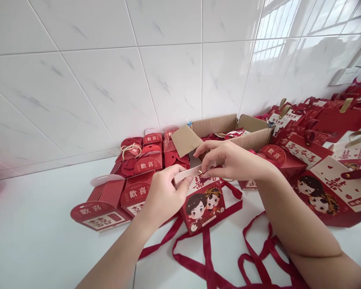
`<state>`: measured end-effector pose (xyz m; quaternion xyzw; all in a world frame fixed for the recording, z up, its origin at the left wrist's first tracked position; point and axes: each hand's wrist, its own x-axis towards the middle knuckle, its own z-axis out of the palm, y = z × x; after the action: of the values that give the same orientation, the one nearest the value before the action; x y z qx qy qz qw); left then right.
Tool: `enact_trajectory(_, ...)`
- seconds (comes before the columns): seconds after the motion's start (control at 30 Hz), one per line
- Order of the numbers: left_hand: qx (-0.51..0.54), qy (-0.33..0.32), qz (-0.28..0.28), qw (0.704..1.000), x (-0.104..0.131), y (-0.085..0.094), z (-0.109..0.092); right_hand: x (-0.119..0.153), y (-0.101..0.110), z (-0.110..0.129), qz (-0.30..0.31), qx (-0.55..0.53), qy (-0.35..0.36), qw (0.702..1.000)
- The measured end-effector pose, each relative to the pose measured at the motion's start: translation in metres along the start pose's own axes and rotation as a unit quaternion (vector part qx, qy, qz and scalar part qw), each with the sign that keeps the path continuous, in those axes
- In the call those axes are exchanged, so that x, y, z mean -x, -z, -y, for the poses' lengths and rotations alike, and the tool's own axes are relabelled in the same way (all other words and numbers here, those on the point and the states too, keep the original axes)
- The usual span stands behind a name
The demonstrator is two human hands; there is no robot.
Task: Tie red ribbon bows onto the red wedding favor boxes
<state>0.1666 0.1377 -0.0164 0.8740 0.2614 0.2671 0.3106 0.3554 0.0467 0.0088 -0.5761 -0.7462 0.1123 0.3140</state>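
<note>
Red box (pixel 203 208), its top between left grip (pixel 170 188) and right grip (pixel 224 158).

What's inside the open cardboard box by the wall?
Red and white printed pieces lie in the cardboard box. They and its front wall hide the bottom; what lies deeper cannot be seen.

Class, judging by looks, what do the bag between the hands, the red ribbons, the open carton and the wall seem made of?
Bag: probably smooth printed card; flat panels, straight edges.
Ribbons: likely fabric, fairly matte; they lie in limp loops.
Carton: apparently matte cardboard; plain brown walls.
Wall: seemingly glossy glazed tile, possibly stone; joint lines, window reflection.
</note>
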Motion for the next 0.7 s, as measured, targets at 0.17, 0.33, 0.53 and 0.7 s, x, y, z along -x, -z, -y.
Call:
enact_trajectory(0.17,0.037,-0.038,-0.044,0.998,0.009,0.009,-0.011,0.006,0.000,0.010,-0.046,-0.035,0.048,0.997)
enact_trajectory(0.33,0.044,-0.089,-0.079,0.992,0.018,0.012,-0.017,0.011,0.002,0.019,-0.094,-0.038,0.073,0.992)
enact_trajectory(0.53,0.012,-0.163,-0.115,0.980,0.026,0.012,-0.022,0.013,-0.003,0.025,-0.151,-0.036,0.095,0.983)
enact_trajectory(0.7,0.006,-0.172,-0.102,0.980,0.027,0.013,-0.022,0.012,-0.009,0.027,-0.148,-0.053,0.058,0.986)
